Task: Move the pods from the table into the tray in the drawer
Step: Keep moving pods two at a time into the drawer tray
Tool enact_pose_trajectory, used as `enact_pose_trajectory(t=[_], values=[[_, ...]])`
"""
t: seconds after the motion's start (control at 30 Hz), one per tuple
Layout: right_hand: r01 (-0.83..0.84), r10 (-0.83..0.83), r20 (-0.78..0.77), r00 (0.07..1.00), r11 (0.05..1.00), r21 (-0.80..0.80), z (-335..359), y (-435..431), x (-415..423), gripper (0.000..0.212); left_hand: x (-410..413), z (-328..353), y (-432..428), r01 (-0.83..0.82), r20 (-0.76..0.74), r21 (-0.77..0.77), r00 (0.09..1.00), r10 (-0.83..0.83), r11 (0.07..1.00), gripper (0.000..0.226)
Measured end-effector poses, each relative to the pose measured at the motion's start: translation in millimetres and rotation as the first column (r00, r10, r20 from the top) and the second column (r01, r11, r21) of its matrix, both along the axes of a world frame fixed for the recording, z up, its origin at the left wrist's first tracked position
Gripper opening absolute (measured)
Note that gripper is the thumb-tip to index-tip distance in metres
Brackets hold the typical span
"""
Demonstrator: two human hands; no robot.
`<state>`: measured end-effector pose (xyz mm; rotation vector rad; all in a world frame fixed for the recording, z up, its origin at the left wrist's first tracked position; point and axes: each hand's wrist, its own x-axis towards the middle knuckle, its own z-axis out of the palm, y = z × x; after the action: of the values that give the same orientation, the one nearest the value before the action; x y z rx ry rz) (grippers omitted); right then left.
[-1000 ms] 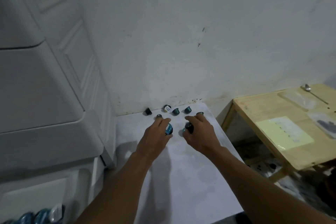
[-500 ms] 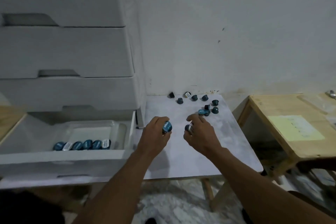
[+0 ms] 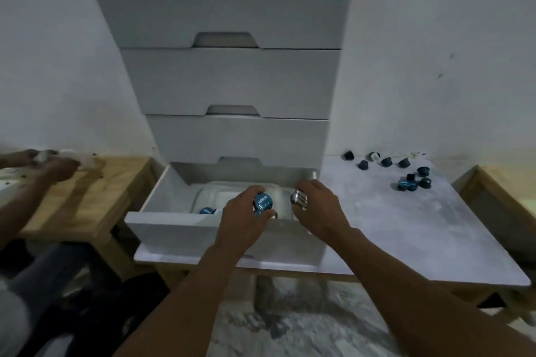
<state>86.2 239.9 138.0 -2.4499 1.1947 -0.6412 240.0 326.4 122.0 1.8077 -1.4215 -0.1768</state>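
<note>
Both hands have swung from table (image 3: 406, 229) to drawer (image 3: 174, 230). Left hand (image 3: 242, 219) curls round a teal pod (image 3: 262, 202), right hand (image 3: 322, 209) pinches a silver pod (image 3: 299, 198) above the tray (image 3: 210, 194); loose pods (image 3: 407, 181) at 2 o'clock.

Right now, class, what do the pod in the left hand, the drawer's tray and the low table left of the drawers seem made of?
Blue pod in the left hand: probably aluminium, glossy, by its metallic sheen and printed lid. Tray: whitish translucent plastic, smooth rounded moulded corners. Low table: pale unpainted wood, matte; grain streaks show, solid or ply unclear.
</note>
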Motion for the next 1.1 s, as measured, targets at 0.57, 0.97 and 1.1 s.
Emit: enact_pose_trajectory(t=[0.57,0.97,1.1], values=[[0.030,-0.027,-0.060,0.998,0.998,0.060,-15.7,41.2,168.0,0.040,171.4,-6.9,31.6,-0.051,0.020,0.138,0.999,0.049,0.989,0.043],[0.007,0.023,-0.152,0.988,0.981,0.192,-54.5,-39.2,214.7,0.043,219.1,-34.6,-49.4,0.038,0.140,0.418,0.984,-0.106,0.907,0.046],[-0.004,0.051,-0.187,0.981,0.970,0.244,-72.7,-54.2,220.8,0.041,219.5,-48.1,-70.3,0.062,0.157,0.438,0.977,-0.144,0.897,0.045]])
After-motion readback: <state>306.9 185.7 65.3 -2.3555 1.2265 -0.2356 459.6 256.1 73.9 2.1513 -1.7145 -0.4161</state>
